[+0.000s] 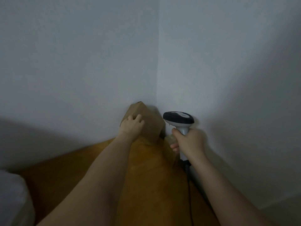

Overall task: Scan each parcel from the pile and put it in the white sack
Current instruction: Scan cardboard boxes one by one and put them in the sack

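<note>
A brown cardboard parcel [150,123] sits tilted in the corner where two walls meet, on top of other brown parcels [169,154]. My left hand [132,126] lies on its near upper edge with the fingers curled over it. My right hand [189,141] grips the white handle of a barcode scanner [178,119], whose black-and-white head stands upright just right of the parcel. A black cable [189,185] hangs from the handle's foot. A white shape at the lower left edge [13,198] may be the sack; it is blurred.
Two pale grey walls [97,62] meet in a corner right behind the parcels. The orange-brown floor [73,168] spreads under my arms, dim and blurred.
</note>
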